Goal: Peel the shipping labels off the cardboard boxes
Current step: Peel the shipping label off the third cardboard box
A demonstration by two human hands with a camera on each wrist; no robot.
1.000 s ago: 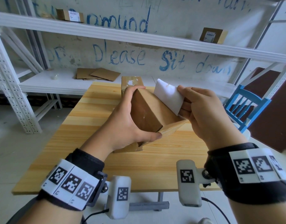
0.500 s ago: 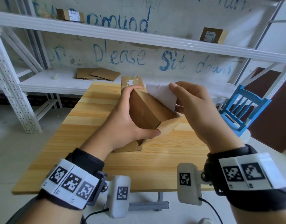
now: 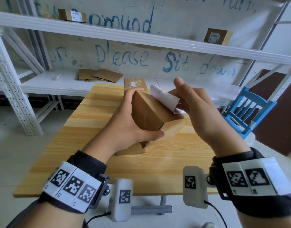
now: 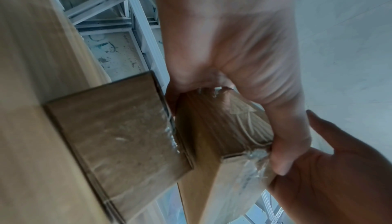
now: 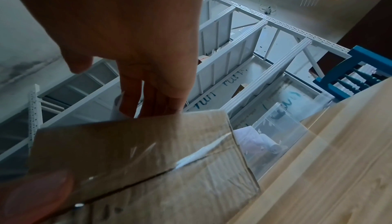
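My left hand (image 3: 130, 124) grips a small brown cardboard box (image 3: 147, 112) from the left, tilted, thumb along its near edge; the left wrist view shows that hand (image 4: 233, 56) round the box (image 4: 214, 127). A white shipping label (image 3: 162, 97) curls up off the box's top right side. My right hand (image 3: 200, 112) is behind it: fairly straight fingers touch the label's back and the thumb stands lifted clear. In the right wrist view this hand (image 5: 137, 43) reaches over the box (image 5: 127, 152). A second box (image 3: 131, 149) lies underneath on the table.
A third box (image 3: 134, 83) with torn label scraps stands at the far edge of the wooden table (image 3: 158, 175). Two labelled boxes (image 3: 218, 36) (image 3: 72, 14) sit on the upper shelf. A blue chair (image 3: 246, 109) stands right. A clear bin (image 5: 275, 137) holds peeled labels.
The right thumb has lifted off the label, which it pinched before. The label now curls more tightly over the box's top. The left hand keeps its grip.
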